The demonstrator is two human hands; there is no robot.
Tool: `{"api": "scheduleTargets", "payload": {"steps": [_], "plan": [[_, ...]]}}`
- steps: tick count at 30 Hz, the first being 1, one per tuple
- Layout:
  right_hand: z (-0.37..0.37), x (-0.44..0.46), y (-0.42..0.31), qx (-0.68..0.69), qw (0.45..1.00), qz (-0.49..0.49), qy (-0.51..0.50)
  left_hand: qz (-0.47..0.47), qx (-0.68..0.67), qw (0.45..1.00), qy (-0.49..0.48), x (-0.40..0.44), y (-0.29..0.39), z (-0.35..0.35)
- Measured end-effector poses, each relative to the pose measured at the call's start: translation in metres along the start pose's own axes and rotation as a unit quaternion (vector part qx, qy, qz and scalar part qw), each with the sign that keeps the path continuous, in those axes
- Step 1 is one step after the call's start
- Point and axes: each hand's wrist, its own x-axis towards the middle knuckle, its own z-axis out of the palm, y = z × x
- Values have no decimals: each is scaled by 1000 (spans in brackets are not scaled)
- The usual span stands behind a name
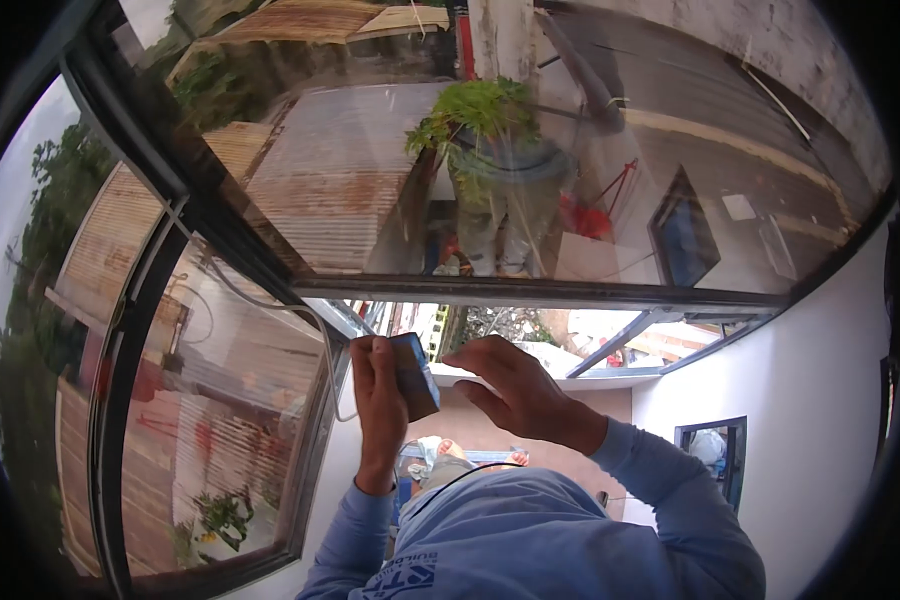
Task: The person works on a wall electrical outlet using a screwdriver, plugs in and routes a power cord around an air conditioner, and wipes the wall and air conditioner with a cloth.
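My left hand (378,390) is closed around a small rectangular box-like object (413,378), brownish on the broad face with a blue edge on the right. What exactly it is, I cannot make out. Just to the right of it, my right hand (525,385) has its thumb and fingers apart and holds nothing. A narrow gap separates its fingertips from the object. Both hands are in front of my body, below the lower frame bar (540,290) of a large glass window pane (350,170).
A side window (210,400) with dark frames stands at the left, a thin cable (310,310) hanging in front of it. Rusty metal roofs (320,160) and a green plant (480,115) show in the glass. A white wall (800,370) rises at right, with a small dark-framed panel (715,450).
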Motion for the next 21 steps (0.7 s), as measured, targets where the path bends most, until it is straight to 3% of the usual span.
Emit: {"api": "scheduleTargets", "payload": {"steps": [1, 6, 9, 13, 19, 21], "plan": [[6, 2, -2, -2, 1000, 10, 8, 21, 43, 999, 4, -2, 3, 5], [22, 1, 3, 45, 995, 88, 16, -5, -11, 1000, -19, -6, 6, 13], [10, 9, 7, 75, 997, 13, 12, -35, -45, 998, -40, -11, 6, 7], [-8, 13, 2, 211, 955, 174, -116, -43, -50, 996, -56, -23, 3, 11], [-13, 15, 17, 199, 960, 96, -174, -54, -52, 996, -55, -33, 2, 15], [-16, 16, 15, 211, 956, 111, -173, -48, -34, 997, -47, -35, 3, 15]]}}
